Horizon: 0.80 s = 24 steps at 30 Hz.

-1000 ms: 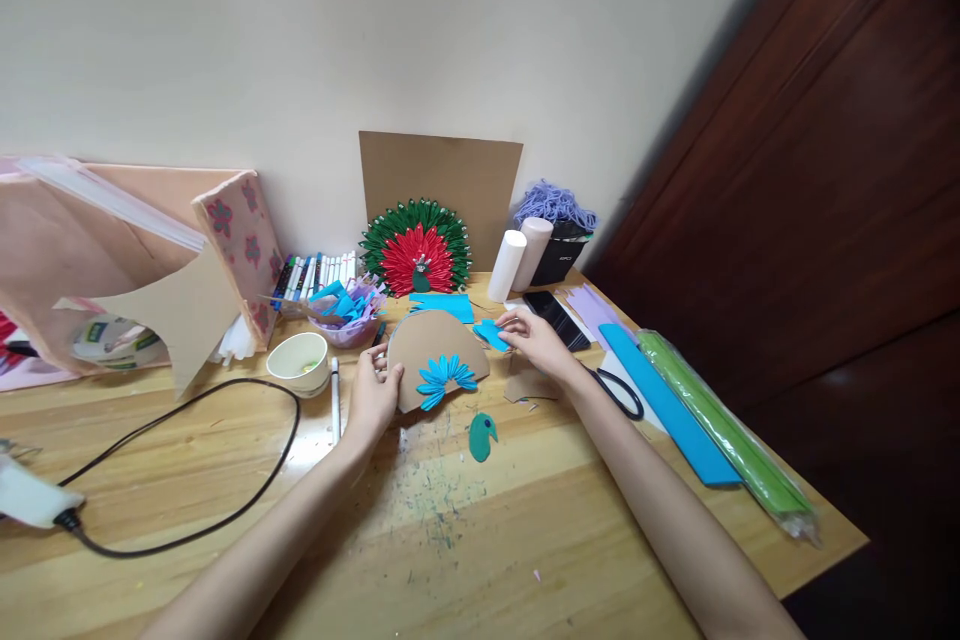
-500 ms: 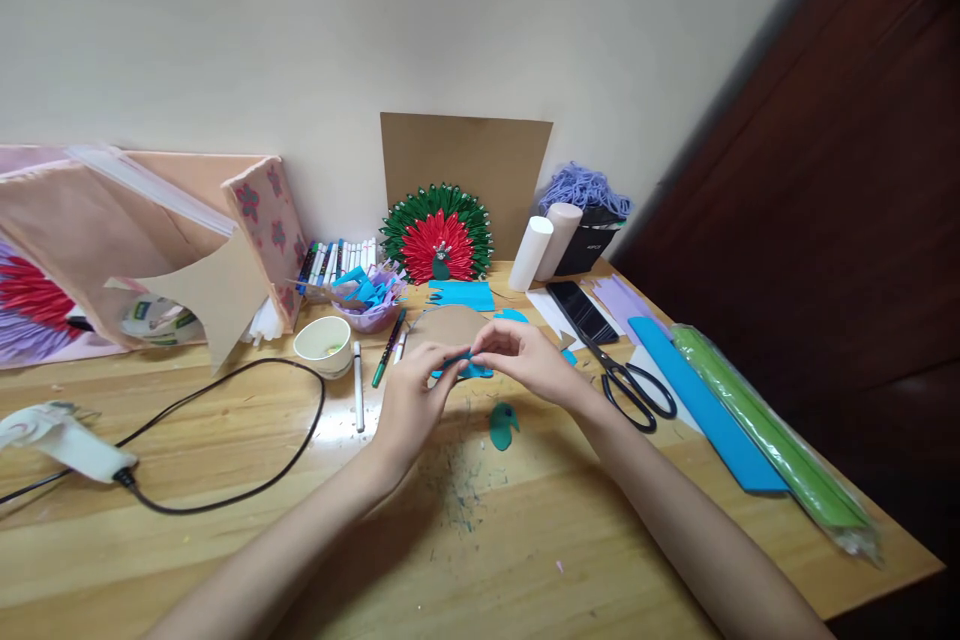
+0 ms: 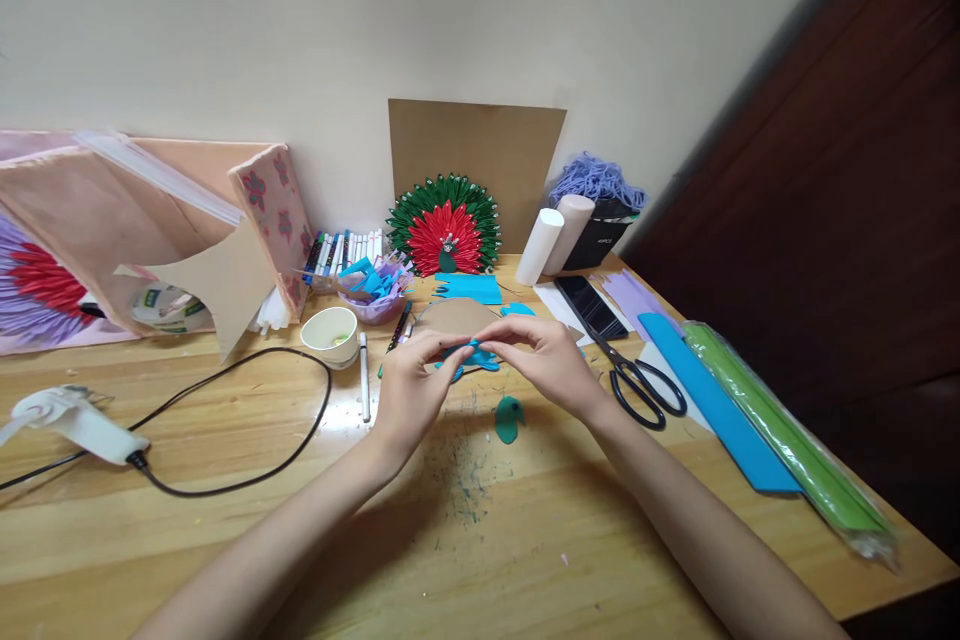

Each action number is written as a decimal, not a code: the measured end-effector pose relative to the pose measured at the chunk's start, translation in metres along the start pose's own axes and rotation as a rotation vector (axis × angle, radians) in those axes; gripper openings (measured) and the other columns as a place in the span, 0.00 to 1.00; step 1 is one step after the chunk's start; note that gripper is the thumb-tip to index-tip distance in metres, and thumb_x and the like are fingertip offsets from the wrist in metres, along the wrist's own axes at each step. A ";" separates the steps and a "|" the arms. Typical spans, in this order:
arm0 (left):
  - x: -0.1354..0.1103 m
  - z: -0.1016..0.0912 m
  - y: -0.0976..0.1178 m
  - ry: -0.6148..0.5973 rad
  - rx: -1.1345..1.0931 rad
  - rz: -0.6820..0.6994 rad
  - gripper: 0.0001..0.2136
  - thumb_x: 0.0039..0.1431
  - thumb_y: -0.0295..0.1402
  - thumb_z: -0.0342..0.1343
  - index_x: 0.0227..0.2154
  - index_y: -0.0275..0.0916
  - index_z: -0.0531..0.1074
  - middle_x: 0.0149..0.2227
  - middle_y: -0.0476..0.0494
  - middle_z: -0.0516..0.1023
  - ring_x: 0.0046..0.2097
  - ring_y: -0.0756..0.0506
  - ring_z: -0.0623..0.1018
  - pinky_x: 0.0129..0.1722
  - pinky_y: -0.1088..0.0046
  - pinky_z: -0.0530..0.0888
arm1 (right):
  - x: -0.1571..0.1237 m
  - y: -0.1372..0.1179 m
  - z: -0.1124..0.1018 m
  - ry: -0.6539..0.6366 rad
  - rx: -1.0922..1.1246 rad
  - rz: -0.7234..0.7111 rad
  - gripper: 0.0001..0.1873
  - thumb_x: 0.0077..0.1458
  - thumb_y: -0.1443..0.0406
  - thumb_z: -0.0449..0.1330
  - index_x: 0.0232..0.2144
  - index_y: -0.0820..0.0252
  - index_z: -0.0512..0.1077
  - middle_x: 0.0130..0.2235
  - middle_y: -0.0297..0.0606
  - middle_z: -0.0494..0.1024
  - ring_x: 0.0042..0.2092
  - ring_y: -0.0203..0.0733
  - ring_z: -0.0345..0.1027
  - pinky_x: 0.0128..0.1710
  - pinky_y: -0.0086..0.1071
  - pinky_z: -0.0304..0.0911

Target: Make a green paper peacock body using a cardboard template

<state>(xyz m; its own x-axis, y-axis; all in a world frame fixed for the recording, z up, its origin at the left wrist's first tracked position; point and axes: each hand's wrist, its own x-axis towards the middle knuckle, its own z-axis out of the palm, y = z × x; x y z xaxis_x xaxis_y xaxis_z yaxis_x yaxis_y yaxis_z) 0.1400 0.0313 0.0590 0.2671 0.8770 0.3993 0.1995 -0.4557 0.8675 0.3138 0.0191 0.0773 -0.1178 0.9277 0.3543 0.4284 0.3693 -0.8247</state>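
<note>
My left hand (image 3: 421, 382) and my right hand (image 3: 546, 360) meet over the middle of the table, thumbs and fingertips pinched on a small piece of blue crepe paper (image 3: 475, 350). Part of that piece is hidden by my fingers. More blue pieces lie just below it. Behind my hands is a round brown cardboard disc (image 3: 454, 317), partly covered. A green bird-shaped cutout (image 3: 509, 420) with a dark eye spot lies on the table in front of my right hand. At the right, black-handled scissors (image 3: 646, 392) rest beside a phone (image 3: 591, 308).
A glue gun (image 3: 82, 425) with a looped black cord lies left. Near it stand a paper cup (image 3: 330, 338) and a white marker (image 3: 365, 378). A red and green peacock fan (image 3: 444, 225) leans on cardboard behind. Blue (image 3: 720, 405) and wrapped green paper (image 3: 787, 430) lie right.
The view has shifted slightly. Both hands stay together, fingers moving a little on the blue crepe paper, and more of its folded blue edge now shows between the thumbs.
</note>
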 end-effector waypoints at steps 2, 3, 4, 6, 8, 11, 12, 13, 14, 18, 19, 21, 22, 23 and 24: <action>0.000 0.000 0.001 0.007 0.002 0.006 0.08 0.56 0.35 0.56 0.36 0.43 0.78 0.36 0.44 0.80 0.38 0.44 0.78 0.39 0.69 0.75 | 0.000 -0.002 0.000 -0.001 -0.026 -0.006 0.04 0.52 0.66 0.60 0.31 0.55 0.77 0.33 0.34 0.79 0.36 0.40 0.73 0.37 0.33 0.69; 0.000 -0.001 0.002 0.012 0.003 0.007 0.07 0.56 0.34 0.56 0.36 0.43 0.78 0.35 0.44 0.80 0.37 0.45 0.78 0.38 0.69 0.75 | 0.000 -0.003 0.000 -0.001 -0.040 -0.012 0.04 0.52 0.66 0.60 0.30 0.56 0.76 0.32 0.35 0.79 0.36 0.40 0.73 0.37 0.33 0.68; 0.000 -0.001 0.003 0.016 0.004 0.007 0.07 0.56 0.34 0.56 0.35 0.42 0.78 0.35 0.45 0.80 0.37 0.45 0.78 0.38 0.70 0.75 | -0.001 -0.003 0.000 0.000 -0.057 -0.021 0.04 0.52 0.66 0.60 0.30 0.56 0.76 0.32 0.35 0.79 0.35 0.40 0.73 0.36 0.33 0.68; 0.000 -0.001 0.004 0.020 0.009 0.006 0.06 0.56 0.34 0.57 0.34 0.41 0.78 0.34 0.44 0.80 0.36 0.45 0.78 0.38 0.70 0.75 | -0.001 -0.005 -0.001 -0.005 -0.090 -0.055 0.04 0.53 0.66 0.59 0.30 0.57 0.75 0.31 0.35 0.79 0.34 0.39 0.72 0.35 0.32 0.67; -0.001 0.000 0.004 0.017 0.021 0.010 0.06 0.55 0.33 0.57 0.33 0.40 0.77 0.34 0.44 0.80 0.36 0.46 0.78 0.37 0.71 0.75 | -0.002 -0.006 -0.001 -0.015 -0.115 -0.096 0.04 0.53 0.67 0.59 0.30 0.57 0.74 0.31 0.35 0.78 0.33 0.38 0.72 0.33 0.31 0.67; -0.001 0.001 0.006 0.003 0.020 -0.003 0.06 0.54 0.33 0.58 0.31 0.37 0.77 0.33 0.43 0.80 0.35 0.46 0.78 0.37 0.72 0.74 | -0.003 -0.008 -0.001 -0.016 -0.137 -0.151 0.03 0.51 0.68 0.59 0.29 0.58 0.73 0.29 0.35 0.76 0.31 0.37 0.70 0.32 0.31 0.66; 0.000 0.001 0.006 -0.008 -0.005 -0.034 0.06 0.53 0.33 0.59 0.31 0.36 0.77 0.32 0.42 0.80 0.34 0.46 0.78 0.36 0.72 0.74 | -0.003 -0.008 -0.001 -0.013 -0.140 -0.163 0.02 0.51 0.68 0.59 0.28 0.59 0.72 0.28 0.35 0.75 0.30 0.37 0.69 0.32 0.31 0.66; 0.000 0.001 0.007 -0.023 -0.048 -0.082 0.07 0.52 0.34 0.59 0.31 0.35 0.77 0.32 0.42 0.81 0.34 0.46 0.78 0.36 0.72 0.74 | -0.003 -0.009 -0.001 -0.010 -0.140 -0.169 0.02 0.50 0.69 0.59 0.28 0.59 0.72 0.28 0.35 0.75 0.30 0.36 0.69 0.32 0.30 0.66; 0.001 0.001 0.008 -0.041 -0.106 -0.146 0.08 0.50 0.35 0.60 0.31 0.35 0.77 0.32 0.41 0.81 0.33 0.46 0.79 0.35 0.72 0.74 | -0.003 -0.009 -0.001 -0.008 -0.136 -0.170 0.02 0.50 0.70 0.59 0.28 0.59 0.72 0.28 0.34 0.75 0.29 0.36 0.68 0.31 0.30 0.66; 0.009 -0.004 0.014 -0.121 -0.304 -0.426 0.14 0.44 0.38 0.65 0.31 0.33 0.78 0.32 0.40 0.81 0.33 0.46 0.79 0.32 0.74 0.74 | -0.004 -0.011 -0.001 -0.016 -0.110 -0.171 0.03 0.48 0.71 0.59 0.27 0.60 0.72 0.27 0.34 0.75 0.29 0.35 0.68 0.31 0.30 0.66; 0.011 -0.006 0.016 -0.134 -0.326 -0.473 0.14 0.43 0.38 0.66 0.31 0.33 0.79 0.32 0.40 0.81 0.32 0.46 0.79 0.32 0.74 0.74 | -0.004 -0.011 -0.001 -0.019 -0.104 -0.177 0.03 0.48 0.71 0.59 0.27 0.60 0.72 0.27 0.34 0.75 0.28 0.35 0.68 0.30 0.30 0.66; 0.014 -0.009 0.019 -0.152 -0.356 -0.541 0.14 0.41 0.39 0.66 0.30 0.33 0.79 0.31 0.40 0.81 0.31 0.47 0.78 0.31 0.75 0.74 | -0.005 -0.011 -0.001 -0.026 -0.088 -0.185 0.03 0.49 0.71 0.59 0.27 0.60 0.72 0.27 0.35 0.75 0.28 0.35 0.68 0.30 0.30 0.66; 0.015 -0.011 0.020 -0.158 -0.373 -0.568 0.14 0.41 0.38 0.67 0.29 0.33 0.79 0.30 0.40 0.81 0.31 0.47 0.78 0.32 0.74 0.74 | -0.005 -0.010 0.000 -0.030 -0.080 -0.185 0.03 0.49 0.71 0.59 0.27 0.60 0.73 0.28 0.35 0.75 0.28 0.35 0.68 0.29 0.29 0.66; 0.015 -0.012 0.021 -0.162 -0.389 -0.594 0.14 0.41 0.38 0.67 0.29 0.33 0.79 0.30 0.40 0.81 0.32 0.47 0.78 0.32 0.74 0.74 | -0.005 -0.010 0.000 -0.034 -0.073 -0.186 0.03 0.49 0.71 0.59 0.28 0.61 0.73 0.28 0.36 0.75 0.28 0.34 0.68 0.28 0.29 0.66; 0.015 -0.013 0.021 -0.164 -0.405 -0.617 0.14 0.40 0.37 0.67 0.29 0.33 0.79 0.31 0.40 0.81 0.32 0.47 0.78 0.33 0.74 0.74 | -0.006 -0.009 0.000 -0.037 -0.068 -0.193 0.03 0.49 0.71 0.59 0.28 0.61 0.73 0.28 0.36 0.75 0.27 0.34 0.68 0.28 0.29 0.67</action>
<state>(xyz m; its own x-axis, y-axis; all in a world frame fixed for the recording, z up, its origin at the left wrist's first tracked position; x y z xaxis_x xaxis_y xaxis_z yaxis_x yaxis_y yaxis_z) 0.1359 0.0371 0.0875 0.3627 0.9065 -0.2163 0.0048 0.2302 0.9731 0.3103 0.0106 0.0827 -0.2357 0.8419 0.4855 0.4543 0.5371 -0.7107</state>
